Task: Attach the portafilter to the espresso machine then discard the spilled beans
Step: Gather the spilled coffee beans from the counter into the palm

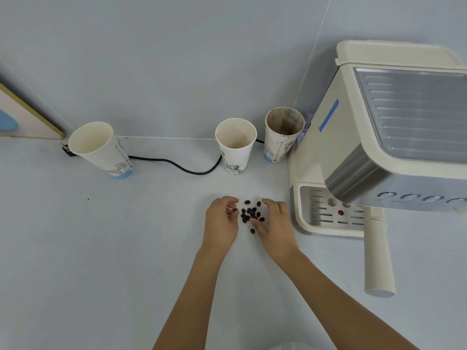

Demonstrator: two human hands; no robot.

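Now both hands cup loosely around the spilled beans (250, 214) on the table (101, 248): left hand (222, 221) and right hand (276, 224) open, fingers curled, beside the espresso machine (379, 137), whose portafilter handle (377, 258) juts forward.

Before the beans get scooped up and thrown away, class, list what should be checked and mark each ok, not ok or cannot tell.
1. Portafilter handle sticks out from the espresso machine: ok.
2. Portafilter locked tight: cannot tell.
3. Beans gathered in one pile: ok, one lies slightly apart.
4. Left hand and right hand cupped either side of the pile: ok.
5. Beans lifted off the counter: not ok.
6. Stained cup upright for waste: ok.
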